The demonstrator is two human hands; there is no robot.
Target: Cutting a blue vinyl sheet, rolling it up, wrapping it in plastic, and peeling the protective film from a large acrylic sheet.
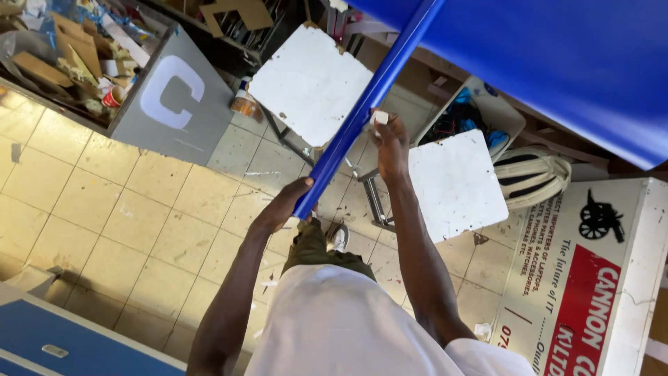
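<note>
Tiled floor [125, 209] with two white stools [309, 83]; a box [76, 49] holds cardboard scraps. Left hand [289, 202] grasps the blue roll's [365, 108] end; right hand [390, 143] pinches a white piece [380, 117].

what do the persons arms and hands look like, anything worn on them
Both forearms are bare and lean, with no sleeves, gloves, watch or rings visible. The left hand and right hand are bare too. Lower down show a white garment and olive trousers.

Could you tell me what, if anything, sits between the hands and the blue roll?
Nothing visible does. The left hand already grips the blue roll at its lower end, and the right hand rests against its side higher up, with a small white piece at the fingertips.
</note>
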